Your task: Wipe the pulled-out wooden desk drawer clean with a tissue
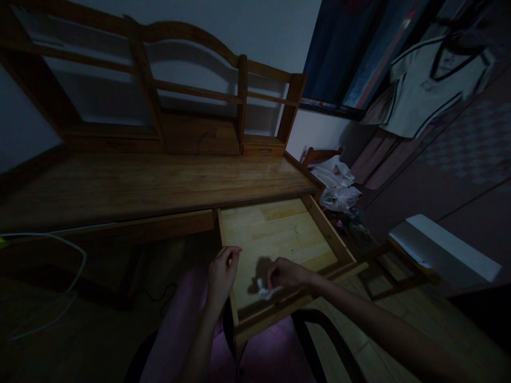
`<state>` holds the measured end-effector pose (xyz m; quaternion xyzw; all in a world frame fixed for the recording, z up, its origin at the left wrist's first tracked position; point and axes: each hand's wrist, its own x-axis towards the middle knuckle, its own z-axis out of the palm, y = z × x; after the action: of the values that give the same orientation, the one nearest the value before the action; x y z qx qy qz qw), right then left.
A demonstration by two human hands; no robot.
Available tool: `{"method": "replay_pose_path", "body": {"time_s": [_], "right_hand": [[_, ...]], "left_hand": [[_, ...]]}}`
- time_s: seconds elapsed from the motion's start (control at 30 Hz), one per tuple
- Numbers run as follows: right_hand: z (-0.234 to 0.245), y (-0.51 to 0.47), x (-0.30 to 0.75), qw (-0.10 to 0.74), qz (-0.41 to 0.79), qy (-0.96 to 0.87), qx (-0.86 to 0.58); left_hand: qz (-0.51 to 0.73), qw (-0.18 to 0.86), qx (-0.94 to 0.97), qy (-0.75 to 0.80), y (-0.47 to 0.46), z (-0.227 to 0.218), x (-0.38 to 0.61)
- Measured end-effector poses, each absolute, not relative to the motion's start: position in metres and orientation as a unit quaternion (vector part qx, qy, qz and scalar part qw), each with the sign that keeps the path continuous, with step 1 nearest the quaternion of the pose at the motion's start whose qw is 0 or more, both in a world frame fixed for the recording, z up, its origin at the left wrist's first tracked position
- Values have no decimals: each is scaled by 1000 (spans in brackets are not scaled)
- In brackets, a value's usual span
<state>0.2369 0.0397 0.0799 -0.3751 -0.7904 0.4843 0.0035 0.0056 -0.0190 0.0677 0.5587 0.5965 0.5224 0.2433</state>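
Right-hand fingers [273, 273] pinch white tissue [262, 290] inside the drawer [279, 229].

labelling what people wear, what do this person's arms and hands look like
The left hand and right hand wear no gloves. The slim left forearm and right forearm show no sleeve, watch or cable. It is too dim to tell about rings.

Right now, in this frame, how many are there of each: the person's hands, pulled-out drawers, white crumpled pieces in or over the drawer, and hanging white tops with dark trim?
Hands: 2, left hand and right hand
Pulled-out drawer: 1
White crumpled piece: 1
White top: 1
Total: 5
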Motion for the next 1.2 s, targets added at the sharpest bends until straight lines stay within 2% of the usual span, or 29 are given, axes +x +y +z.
{"method": "replay_pose_path", "body": {"time_s": [0.13,0.27,0.43,0.6,0.8,1.2], "right_hand": [[96,80,277,160,316,-775,-524],[114,128,331,229,199,-728,-614],[101,153,365,209,174,-701,-659],[70,160,364,166,208,-702,-660],[53,168,362,152,263,-716,-629],[51,167,347,225,218,-730,-608]], "left_hand": [[523,242,556,599,-19,67,6],[517,239,561,601,-19,67,6],[514,235,559,607,-18,67,6],[518,234,561,602,-19,68,6],[520,232,557,605,-18,69,7],[517,244,553,606,-18,68,6]]}}
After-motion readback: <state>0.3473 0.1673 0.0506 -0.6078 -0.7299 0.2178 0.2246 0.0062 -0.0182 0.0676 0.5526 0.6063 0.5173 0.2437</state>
